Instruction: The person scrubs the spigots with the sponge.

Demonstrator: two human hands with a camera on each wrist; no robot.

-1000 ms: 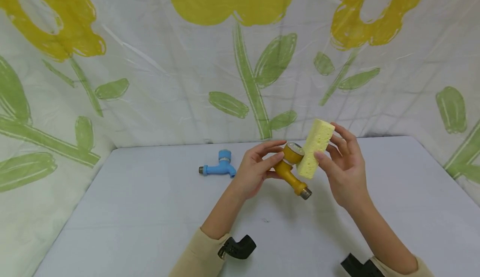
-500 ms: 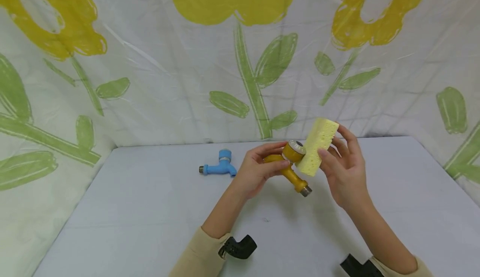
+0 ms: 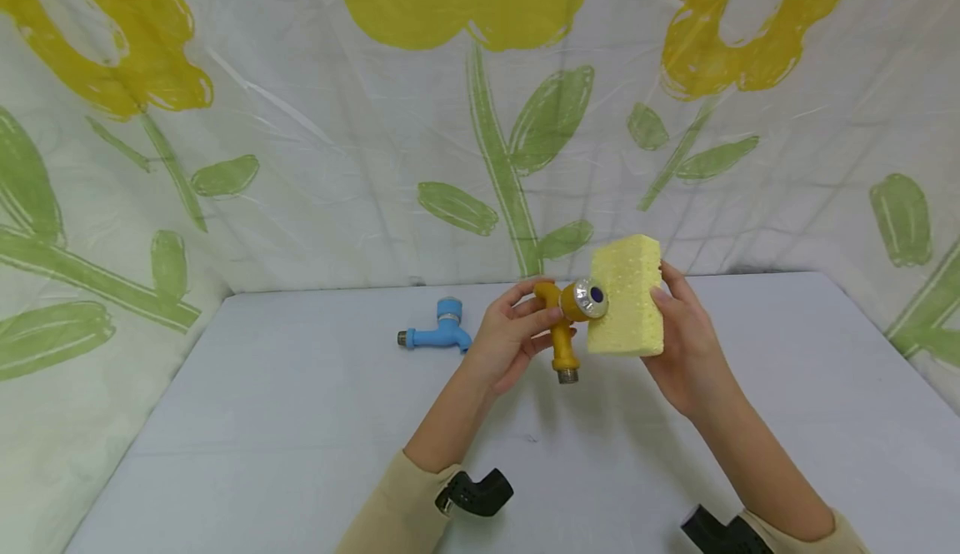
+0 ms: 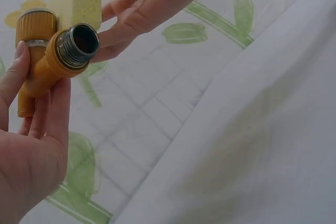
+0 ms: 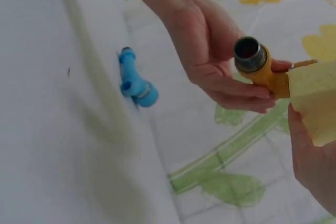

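My left hand (image 3: pixel 504 341) grips a yellow faucet (image 3: pixel 564 341) above the table, its threaded metal end pointing down in the head view. In the left wrist view the open threaded end of the faucet (image 4: pixel 47 69) faces the camera, with the thumb on one side and fingers beneath. A pale yellow sponge (image 3: pixel 626 296) is pinched in my right hand (image 3: pixel 686 346), its broad face against or very close to the faucet's round knob. The sponge (image 5: pixel 317 103) covers part of the faucet in the right wrist view.
A blue faucet (image 3: pixel 442 336) lies on the white table (image 3: pixel 300 421) near the back edge, left of my hands. Behind the table hangs a sheet (image 3: pixel 315 162) painted with flowers. Black curved pieces (image 3: pixel 476 494) are attached at both sleeves.
The yellow faucet has turned so its threaded end points down and its knob faces the sponge. The sponge has rotated, showing its broad face, and the right fingers have shifted behind it.
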